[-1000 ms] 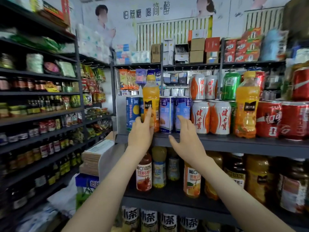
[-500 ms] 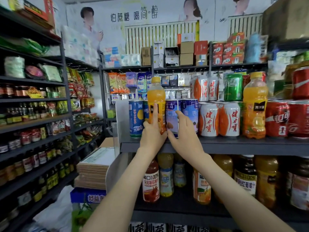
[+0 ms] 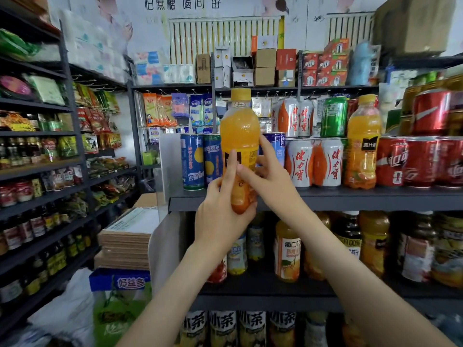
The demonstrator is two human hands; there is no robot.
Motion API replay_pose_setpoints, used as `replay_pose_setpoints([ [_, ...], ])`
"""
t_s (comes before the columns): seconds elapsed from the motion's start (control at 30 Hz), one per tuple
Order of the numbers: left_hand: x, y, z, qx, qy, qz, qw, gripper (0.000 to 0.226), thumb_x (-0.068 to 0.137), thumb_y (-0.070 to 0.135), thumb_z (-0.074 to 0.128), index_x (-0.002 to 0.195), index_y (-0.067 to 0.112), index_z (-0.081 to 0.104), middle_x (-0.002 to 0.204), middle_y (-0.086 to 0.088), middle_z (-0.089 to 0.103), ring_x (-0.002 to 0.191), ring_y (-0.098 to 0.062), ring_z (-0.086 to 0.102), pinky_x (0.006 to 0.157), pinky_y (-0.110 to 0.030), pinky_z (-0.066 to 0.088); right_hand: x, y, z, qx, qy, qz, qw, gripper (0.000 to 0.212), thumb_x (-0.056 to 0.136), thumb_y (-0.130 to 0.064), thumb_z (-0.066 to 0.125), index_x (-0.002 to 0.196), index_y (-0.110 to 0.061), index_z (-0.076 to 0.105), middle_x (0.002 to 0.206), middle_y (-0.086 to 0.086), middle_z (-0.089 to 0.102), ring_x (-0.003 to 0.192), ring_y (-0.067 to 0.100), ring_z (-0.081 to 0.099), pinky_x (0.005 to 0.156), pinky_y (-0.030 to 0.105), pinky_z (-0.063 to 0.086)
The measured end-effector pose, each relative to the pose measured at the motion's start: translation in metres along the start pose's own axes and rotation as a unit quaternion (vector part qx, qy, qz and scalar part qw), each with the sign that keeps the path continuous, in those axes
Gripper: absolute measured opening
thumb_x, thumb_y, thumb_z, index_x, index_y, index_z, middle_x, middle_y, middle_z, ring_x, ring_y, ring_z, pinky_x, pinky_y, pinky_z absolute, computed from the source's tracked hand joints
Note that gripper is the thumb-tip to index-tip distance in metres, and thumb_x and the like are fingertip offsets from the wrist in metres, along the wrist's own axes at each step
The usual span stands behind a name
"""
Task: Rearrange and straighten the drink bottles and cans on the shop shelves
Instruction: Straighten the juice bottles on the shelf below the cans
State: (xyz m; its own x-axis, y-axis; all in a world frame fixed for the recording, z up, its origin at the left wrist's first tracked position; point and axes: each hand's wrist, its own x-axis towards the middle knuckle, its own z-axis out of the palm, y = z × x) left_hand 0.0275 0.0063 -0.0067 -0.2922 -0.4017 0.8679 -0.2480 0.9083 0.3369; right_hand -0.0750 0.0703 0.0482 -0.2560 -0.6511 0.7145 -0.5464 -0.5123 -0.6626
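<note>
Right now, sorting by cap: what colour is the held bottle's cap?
Yellow cap on the orange juice bottle; head view.

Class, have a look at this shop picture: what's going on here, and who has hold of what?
A person at the drinks shelf holds an orange juice bottle in both hands. The left hand grips its lower part and the right hand pinches it around the label. The bottle is upright, off the shelf, in front of the blue cans. A second orange bottle stands further right, between the white-and-orange cans and the red cans.
</note>
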Motion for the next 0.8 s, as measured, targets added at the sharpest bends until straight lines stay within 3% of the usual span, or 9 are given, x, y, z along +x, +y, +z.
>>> replay_pose_setpoints([
  [0.13, -0.024, 0.013, -0.002, -0.003, -0.016, 0.02, 1.0, 0.113, 0.077, 0.041, 0.073, 0.135, 0.061, -0.022, 0.122, 0.0, 0.054, 0.099, -0.02, 0.061, 0.076, -0.03, 0.049, -0.024, 0.002, -0.015, -0.031, -0.004, 0.012, 0.999, 0.063, 0.085, -0.034, 0.069, 0.14, -0.028, 0.038, 0.112, -0.004, 0.066, 0.1, 0.012, 0.065, 0.088, 0.039, 0.056],
  [0.3, -0.058, 0.028, 0.013, -0.014, -0.049, 0.04, 0.998, 0.113, 0.075, 0.041, 0.075, 0.139, 0.059, -0.017, 0.128, -0.001, 0.056, 0.105, -0.021, 0.062, 0.081, -0.038, 0.056, -0.065, 0.017, -0.037, -0.003, -0.001, 0.047, 0.999, 0.054, 0.086, -0.024, 0.069, 0.135, -0.023, 0.047, 0.115, -0.007, 0.067, 0.106, 0.007, 0.064, 0.088, 0.025, 0.053],
  [0.47, -0.101, 0.038, 0.046, -0.036, -0.083, 0.056, 0.994, 0.106, 0.077, 0.038, 0.073, 0.147, 0.048, -0.006, 0.128, -0.005, 0.058, 0.101, -0.024, 0.065, 0.069, -0.041, 0.059, -0.114, 0.045, -0.057, 0.005, 0.022, 0.103, 0.994, 0.053, 0.086, -0.017, 0.069, 0.135, -0.02, 0.047, 0.12, -0.006, 0.065, 0.113, 0.007, 0.06, 0.096, 0.03, 0.051],
  [0.6, -0.126, 0.052, 0.075, -0.062, -0.123, 0.033, 0.99, 0.112, 0.076, 0.03, 0.078, 0.145, 0.053, -0.008, 0.137, -0.004, 0.053, 0.109, -0.022, 0.063, 0.073, -0.04, 0.059, -0.144, 0.062, -0.075, -0.01, 0.025, 0.139, 0.99, 0.048, 0.086, -0.021, 0.071, 0.128, -0.024, 0.048, 0.119, -0.005, 0.062, 0.112, 0.009, 0.059, 0.091, 0.027, 0.052],
  [0.7, -0.139, 0.066, 0.099, -0.07, -0.142, 0.02, 0.987, 0.112, 0.074, 0.034, 0.079, 0.147, 0.049, -0.004, 0.138, -0.005, 0.053, 0.109, -0.021, 0.063, 0.075, -0.038, 0.059, -0.157, 0.073, -0.097, -0.07, 0.049, 0.151, 0.985, 0.045, 0.08, -0.036, 0.074, 0.118, -0.026, 0.053, 0.111, -0.005, 0.063, 0.105, 0.007, 0.06, 0.086, 0.029, 0.053],
  [0.8, -0.145, 0.077, 0.122, -0.081, -0.174, 0.005, 0.981, 0.109, 0.077, 0.034, 0.077, 0.147, 0.05, -0.006, 0.143, 0.001, 0.047, 0.117, -0.02, 0.058, 0.084, -0.039, 0.057, -0.168, 0.085, -0.123, -0.087, 0.071, 0.174, 0.978, 0.034, 0.08, -0.027, 0.075, 0.108, -0.022, 0.057, 0.095, -0.007, 0.067, 0.089, 0.001, 0.064, 0.076, 0.023, 0.055],
])
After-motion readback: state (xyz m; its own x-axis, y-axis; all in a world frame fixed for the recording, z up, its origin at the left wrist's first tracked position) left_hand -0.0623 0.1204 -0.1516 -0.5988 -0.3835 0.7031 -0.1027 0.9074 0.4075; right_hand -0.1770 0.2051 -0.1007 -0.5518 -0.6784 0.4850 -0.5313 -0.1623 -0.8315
